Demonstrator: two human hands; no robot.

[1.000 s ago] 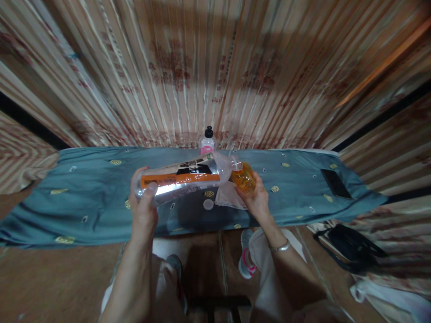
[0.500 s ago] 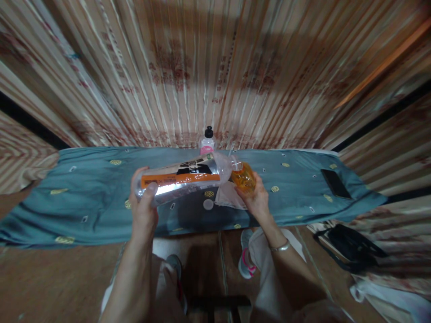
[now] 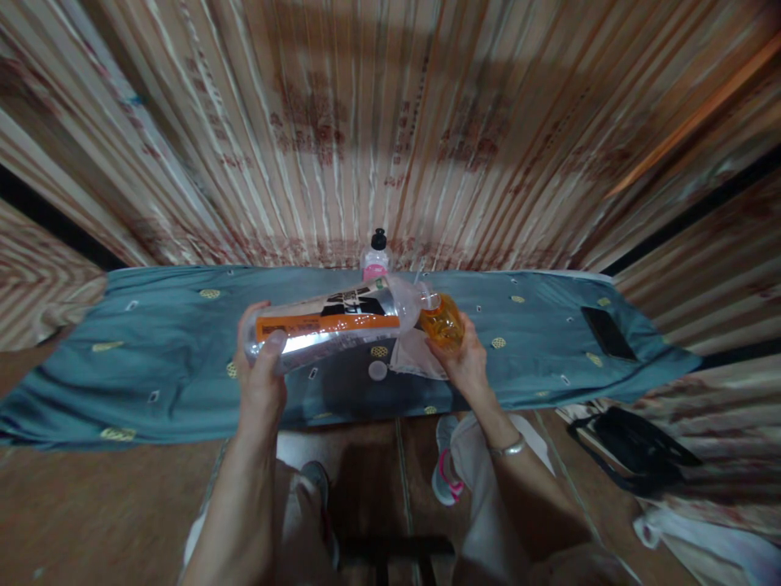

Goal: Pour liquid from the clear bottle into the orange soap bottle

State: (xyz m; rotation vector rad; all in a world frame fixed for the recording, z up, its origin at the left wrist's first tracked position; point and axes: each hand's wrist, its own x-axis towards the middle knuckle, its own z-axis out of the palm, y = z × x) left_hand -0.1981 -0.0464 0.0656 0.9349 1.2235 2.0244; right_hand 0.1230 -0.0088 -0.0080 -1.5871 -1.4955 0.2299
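My left hand (image 3: pixel 262 358) is closed round the base of a large clear bottle (image 3: pixel 329 321) with an orange and black label. The bottle lies almost level, its neck pointing right. In my right hand (image 3: pixel 464 350) is a small bottle of orange liquid (image 3: pixel 442 322), tilted so its mouth meets the large bottle's mouth. Whether liquid is flowing between them I cannot tell. Below the bottles, a round white cap (image 3: pixel 377 371) and a crumpled pale cloth or tissue (image 3: pixel 418 358) lie on the table cover.
A green patterned cloth (image 3: pixel 171 358) covers the narrow table. Behind the large bottle stands a clear bottle with a black top (image 3: pixel 376 259). A dark phone (image 3: pixel 608 333) lies at the right. A black bag (image 3: pixel 634 448) is beyond the front right edge; a striped curtain (image 3: pixel 378 122) hangs behind.
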